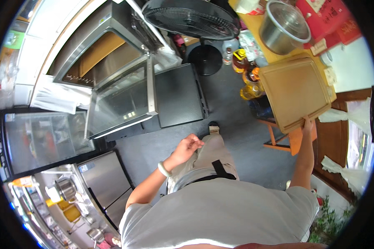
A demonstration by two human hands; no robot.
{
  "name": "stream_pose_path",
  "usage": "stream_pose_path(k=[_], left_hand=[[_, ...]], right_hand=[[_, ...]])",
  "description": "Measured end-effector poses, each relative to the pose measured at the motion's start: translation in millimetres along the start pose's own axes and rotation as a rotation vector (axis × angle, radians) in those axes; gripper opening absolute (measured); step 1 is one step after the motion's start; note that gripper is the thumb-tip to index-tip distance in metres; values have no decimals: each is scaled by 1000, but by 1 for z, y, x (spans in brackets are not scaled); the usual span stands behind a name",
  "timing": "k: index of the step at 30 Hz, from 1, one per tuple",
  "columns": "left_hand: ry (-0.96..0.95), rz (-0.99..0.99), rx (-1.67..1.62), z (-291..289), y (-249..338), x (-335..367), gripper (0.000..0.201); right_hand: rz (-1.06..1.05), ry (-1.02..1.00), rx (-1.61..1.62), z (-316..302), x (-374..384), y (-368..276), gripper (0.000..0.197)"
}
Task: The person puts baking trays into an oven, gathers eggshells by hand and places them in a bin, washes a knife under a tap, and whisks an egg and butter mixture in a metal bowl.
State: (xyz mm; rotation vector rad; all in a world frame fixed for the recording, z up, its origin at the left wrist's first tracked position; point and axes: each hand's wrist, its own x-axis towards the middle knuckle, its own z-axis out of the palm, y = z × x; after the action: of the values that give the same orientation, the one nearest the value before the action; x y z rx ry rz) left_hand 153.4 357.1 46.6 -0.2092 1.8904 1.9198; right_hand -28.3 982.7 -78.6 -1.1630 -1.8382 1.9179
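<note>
Brown tray [293,93], at the right of the frame, is tipped with its broad face toward the camera and its upper part overlapping the yellow surface [254,25]. The right hand [306,123] pinches its lower rim near the corner, probably because a raised edge gives the fingers something to hook while the flat face stays untouched. A single hand on one edge would leave a wide tray prone to twisting, so the surface may be sharing the weight; whether the two touch, I cannot tell.

The left hand [189,148] hangs near the middle of the frame, fingers loosely curled with nothing visible in them; whether the tips press together is unclear. A pale bangle [164,169] circles its wrist.

In the upper left, the oven door [122,97] stands folded down on its hinge, which leaves the cavity exposed, with a brown panel [102,54] inside. In the upper right, a lidded metal pot [283,31] sits upright on the surface, the cover presumably guarding its contents. Bottles [252,89] cluster just beside that surface, likely tucked there to leave the grey floor [241,145] passable.
</note>
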Motion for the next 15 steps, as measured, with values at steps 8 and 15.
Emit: stream_pose_path(k=[8, 15], left_hand=[[62, -27, -67, -28, -17, -53, 5], [135, -54, -67, -30, -32, -73, 5]], right_hand=[[-69, 110, -85, 13, 7, -22, 39], [-78, 335, -663, 16, 12, -12, 45]])
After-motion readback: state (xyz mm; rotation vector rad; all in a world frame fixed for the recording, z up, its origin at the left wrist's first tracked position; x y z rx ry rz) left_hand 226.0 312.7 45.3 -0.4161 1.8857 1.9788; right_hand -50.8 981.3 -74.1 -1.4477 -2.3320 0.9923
